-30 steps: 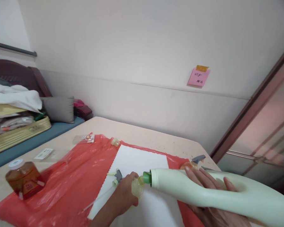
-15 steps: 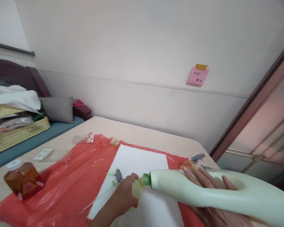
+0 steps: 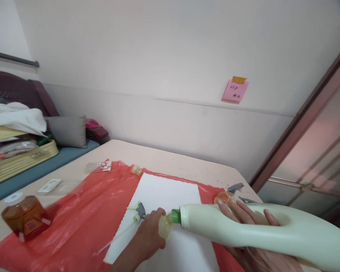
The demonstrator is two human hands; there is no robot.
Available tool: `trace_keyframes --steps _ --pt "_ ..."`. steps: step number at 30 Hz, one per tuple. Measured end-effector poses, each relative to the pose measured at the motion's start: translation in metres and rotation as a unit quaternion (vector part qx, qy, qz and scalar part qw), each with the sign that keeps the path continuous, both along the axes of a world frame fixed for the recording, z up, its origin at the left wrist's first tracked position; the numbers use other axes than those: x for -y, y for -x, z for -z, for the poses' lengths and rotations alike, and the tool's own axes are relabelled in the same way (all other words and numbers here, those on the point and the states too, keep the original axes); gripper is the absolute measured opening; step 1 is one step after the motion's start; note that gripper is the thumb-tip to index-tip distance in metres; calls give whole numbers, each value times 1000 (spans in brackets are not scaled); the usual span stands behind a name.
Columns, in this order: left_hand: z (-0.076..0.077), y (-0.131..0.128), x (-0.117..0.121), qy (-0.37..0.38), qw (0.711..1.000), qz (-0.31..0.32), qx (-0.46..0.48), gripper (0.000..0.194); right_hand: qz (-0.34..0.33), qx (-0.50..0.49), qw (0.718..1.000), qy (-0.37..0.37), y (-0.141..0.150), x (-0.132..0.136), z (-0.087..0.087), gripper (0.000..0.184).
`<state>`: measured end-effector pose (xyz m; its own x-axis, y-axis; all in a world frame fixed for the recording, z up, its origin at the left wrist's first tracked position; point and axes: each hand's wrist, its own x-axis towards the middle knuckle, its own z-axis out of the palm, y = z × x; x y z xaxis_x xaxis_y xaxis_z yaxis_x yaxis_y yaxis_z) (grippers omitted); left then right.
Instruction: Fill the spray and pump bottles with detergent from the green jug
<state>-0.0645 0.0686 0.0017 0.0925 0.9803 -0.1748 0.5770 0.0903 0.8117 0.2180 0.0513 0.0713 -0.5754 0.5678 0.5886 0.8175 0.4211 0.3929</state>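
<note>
My right hand grips a large pale green jug by its handle, tipped on its side with its green spout at the mouth of a small yellowish bottle. My left hand is wrapped round that small bottle, which stands on a white cloth. A loose spray-trigger head with its tube lies on the cloth just left of my left hand.
A red plastic sheet covers the beige table. An amber bottle stands at the left; a small orange spray bottle lies beyond the jug. A small cap and packets lie farther back. A cluttered bench is at left.
The view has shifted slightly; both hands, the jug and the small bottle keep the same pose.
</note>
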Motion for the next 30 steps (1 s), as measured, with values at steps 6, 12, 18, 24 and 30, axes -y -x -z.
trace_keyframes --steps 6,12,18,24,30 --pt "2 -1 0 -11 1000 5 -18 69 -7 37 999 -13 0 1 -8 52" --pt "4 -2 1 -11 999 7 -41 68 -7 66 997 -27 0 0 -8 52" --pt "5 -2 1 -9 999 9 -44 71 0 73 997 -12 -1 3 -13 56" --pt "9 -1 0 -12 999 14 -51 70 0 61 998 -13 1 2 -14 57" --pt "10 -2 0 -13 998 15 -58 71 -4 63 998 -13 3 4 -17 59"
